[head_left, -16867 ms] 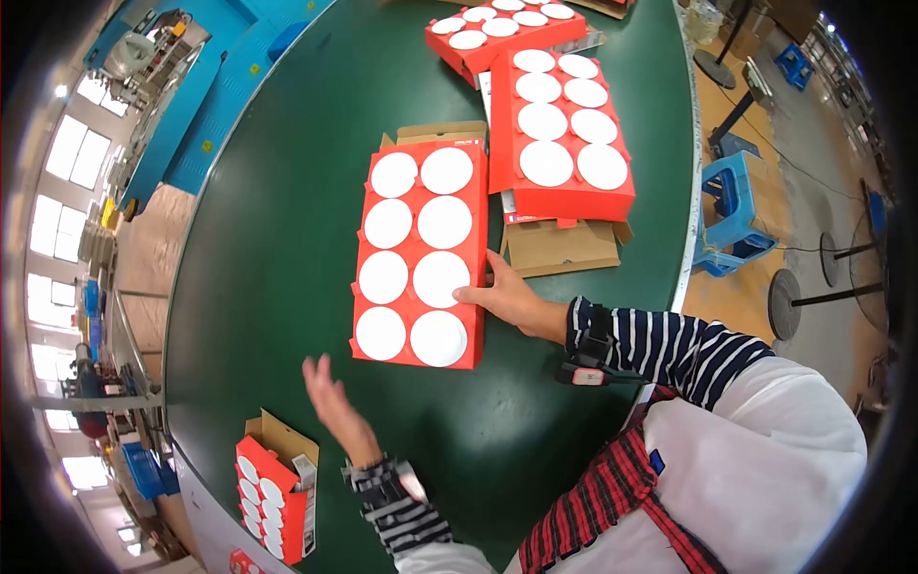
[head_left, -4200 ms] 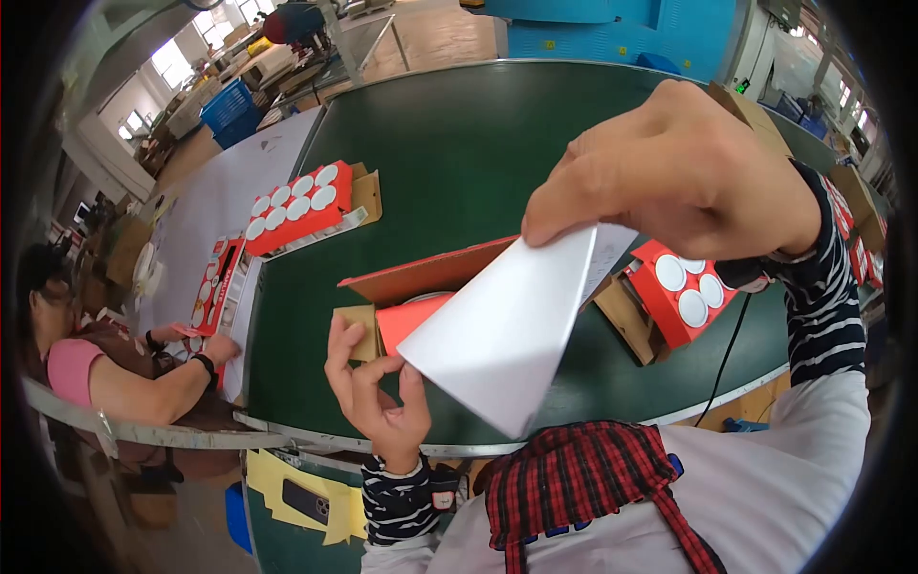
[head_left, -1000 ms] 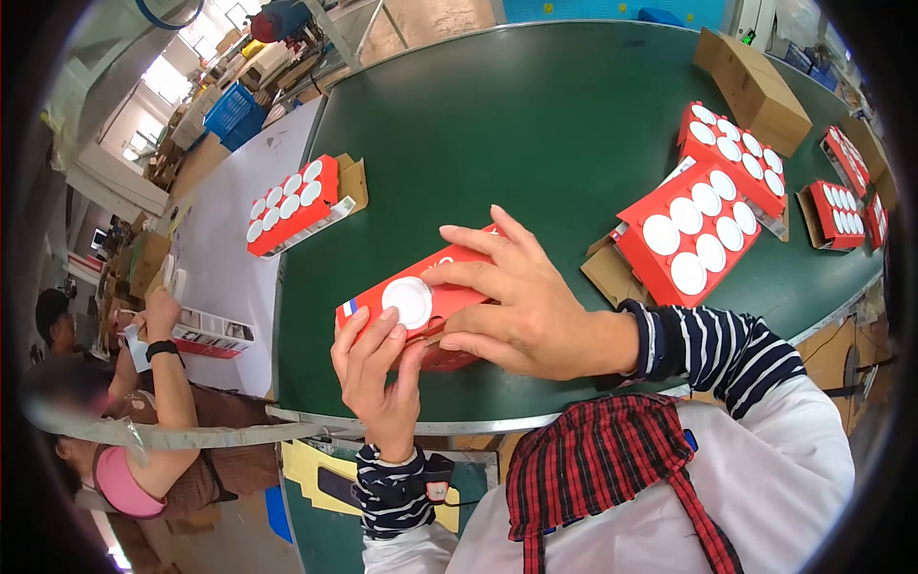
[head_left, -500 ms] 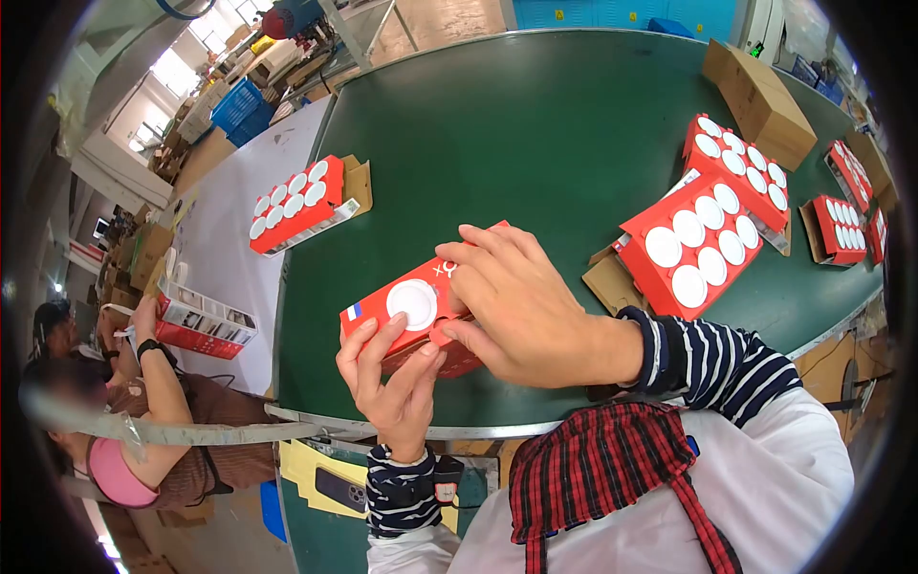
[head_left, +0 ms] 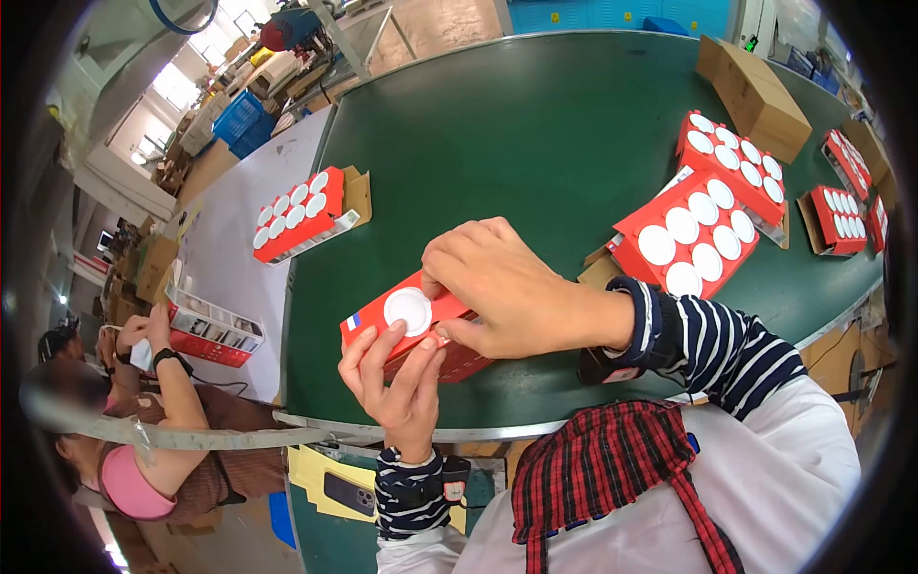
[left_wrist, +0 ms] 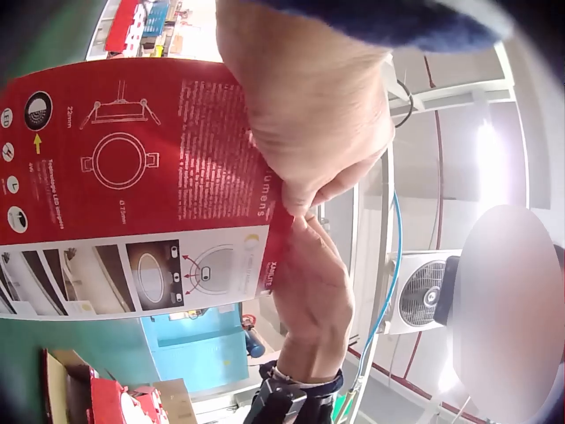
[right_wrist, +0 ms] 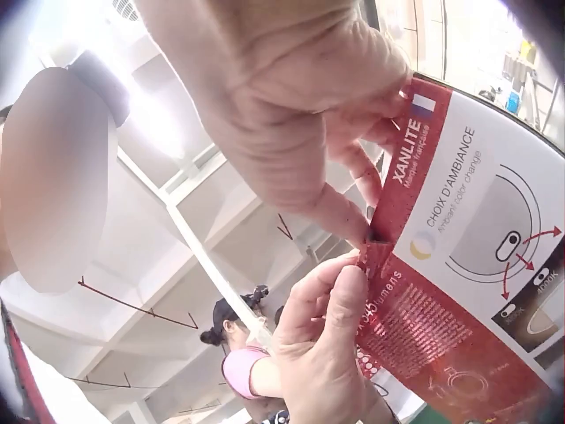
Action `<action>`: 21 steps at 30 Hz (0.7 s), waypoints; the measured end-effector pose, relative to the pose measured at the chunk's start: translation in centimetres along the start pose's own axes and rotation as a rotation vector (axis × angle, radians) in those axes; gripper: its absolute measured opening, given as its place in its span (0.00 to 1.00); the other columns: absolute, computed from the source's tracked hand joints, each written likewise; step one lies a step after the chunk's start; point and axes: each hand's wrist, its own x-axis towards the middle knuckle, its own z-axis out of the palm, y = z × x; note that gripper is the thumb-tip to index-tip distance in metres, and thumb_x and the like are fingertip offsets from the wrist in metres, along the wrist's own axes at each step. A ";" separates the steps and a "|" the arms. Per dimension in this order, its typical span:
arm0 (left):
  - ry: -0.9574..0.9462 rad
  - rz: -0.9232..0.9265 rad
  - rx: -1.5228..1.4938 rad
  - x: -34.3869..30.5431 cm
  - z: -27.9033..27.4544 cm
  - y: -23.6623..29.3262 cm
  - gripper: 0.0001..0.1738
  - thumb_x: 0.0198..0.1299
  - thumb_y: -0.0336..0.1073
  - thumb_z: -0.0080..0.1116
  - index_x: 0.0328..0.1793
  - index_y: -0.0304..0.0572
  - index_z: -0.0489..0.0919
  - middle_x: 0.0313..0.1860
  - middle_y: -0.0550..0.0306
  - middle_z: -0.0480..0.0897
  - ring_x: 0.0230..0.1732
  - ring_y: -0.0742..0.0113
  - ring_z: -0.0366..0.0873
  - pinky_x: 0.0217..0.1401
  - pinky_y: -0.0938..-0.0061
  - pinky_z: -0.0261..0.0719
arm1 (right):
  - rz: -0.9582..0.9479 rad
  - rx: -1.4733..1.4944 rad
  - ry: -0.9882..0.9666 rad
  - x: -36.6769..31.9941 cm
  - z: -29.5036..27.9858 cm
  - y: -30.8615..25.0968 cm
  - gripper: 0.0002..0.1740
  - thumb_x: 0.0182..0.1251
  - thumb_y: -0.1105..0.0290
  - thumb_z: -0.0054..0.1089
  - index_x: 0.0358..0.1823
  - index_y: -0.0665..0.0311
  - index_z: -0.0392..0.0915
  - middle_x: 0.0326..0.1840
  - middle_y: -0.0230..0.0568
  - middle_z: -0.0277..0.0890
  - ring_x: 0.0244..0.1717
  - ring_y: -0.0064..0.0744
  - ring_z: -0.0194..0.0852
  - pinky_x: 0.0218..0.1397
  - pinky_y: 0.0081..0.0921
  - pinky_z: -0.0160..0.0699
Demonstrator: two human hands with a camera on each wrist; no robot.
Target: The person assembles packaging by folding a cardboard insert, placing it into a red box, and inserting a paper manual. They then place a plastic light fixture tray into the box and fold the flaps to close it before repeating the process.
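Noted red box (head_left: pixel 421 320) at near edge of table (head_left: pixel 535 124), tilted, near end lifted toward body, far end low over green surface; cannot tell whether touching it.

Judged mostly closed up: printed long faces folded into shape, white disc (head_left: pixel 407 310) showing through round window in top face. Judged left to finish: red end flap (right_wrist: pixel 380 256) at near corner, not yet lying flat against box.

With left grip (head_left: pixel 397 383): supporting near end from below, wrist straight, fingers raised against end face, thumb and fingertips clamped on edge of end flap.

With right grip (head_left: pixel 507 292): reaching over top face from right side, wrist bent downward, fingers curled, thumb and forefinger pinching same flap from above.

In both wrist views, seen meeting at one corner of box, fingertips of both nearly touching across red card.

Elsewhere on table, well apart from box: open red trays (head_left: pixel 693 234) of white discs, one more (head_left: pixel 298 212) at left, brown carton (head_left: pixel 755 91) at far right.
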 end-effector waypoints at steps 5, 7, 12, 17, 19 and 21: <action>0.011 0.049 0.109 0.3 -0.1 0.3 0.12 0.50 0.28 0.68 0.41 0.50 0.84 0.53 0.58 0.79 0.58 0.53 0.71 0.62 0.57 0.66 | -0.003 0.039 -0.065 0.3 -0.2 0.4 0.14 0.48 0.67 0.65 0.35 0.63 0.74 0.38 0.45 0.71 0.48 0.45 0.67 0.57 0.38 0.59; 0.021 0.035 0.144 0.3 0.0 0.5 0.12 0.49 0.28 0.69 0.41 0.52 0.84 0.52 0.60 0.79 0.57 0.54 0.71 0.64 0.51 0.63 | -0.056 0.037 -0.071 0.1 -0.1 0.8 0.14 0.50 0.67 0.64 0.38 0.63 0.75 0.42 0.45 0.72 0.50 0.45 0.67 0.58 0.39 0.59; 0.066 -0.005 0.189 0.2 0.5 1.2 0.12 0.50 0.29 0.68 0.42 0.51 0.81 0.49 0.61 0.80 0.54 0.54 0.73 0.65 0.46 0.62 | -0.136 0.067 -0.149 -0.4 -0.8 1.3 0.20 0.52 0.63 0.67 0.45 0.63 0.74 0.53 0.48 0.70 0.57 0.48 0.65 0.62 0.42 0.59; -0.122 -0.034 0.093 2.7 -2.3 0.9 0.26 0.46 0.30 0.71 0.53 0.40 0.75 0.48 0.53 0.79 0.50 0.51 0.72 0.56 0.58 0.69 | -0.172 -0.032 0.007 -0.8 0.4 0.3 0.20 0.44 0.65 0.68 0.40 0.65 0.77 0.48 0.46 0.72 0.52 0.45 0.68 0.58 0.40 0.63; -0.336 0.023 0.115 5.4 -4.3 1.5 0.39 0.37 0.34 0.75 0.60 0.38 0.72 0.49 0.51 0.78 0.50 0.49 0.73 0.55 0.60 0.71 | -0.179 -0.027 0.016 -0.9 0.1 -0.3 0.20 0.45 0.65 0.68 0.40 0.65 0.77 0.48 0.47 0.72 0.52 0.46 0.68 0.58 0.40 0.64; -0.487 -0.052 0.036 5.9 -4.5 0.4 0.40 0.37 0.38 0.76 0.60 0.38 0.72 0.50 0.50 0.77 0.49 0.48 0.74 0.55 0.59 0.70 | -0.174 -0.020 -0.017 -1.6 0.0 -0.5 0.20 0.47 0.65 0.68 0.42 0.64 0.76 0.50 0.49 0.71 0.55 0.48 0.67 0.62 0.44 0.62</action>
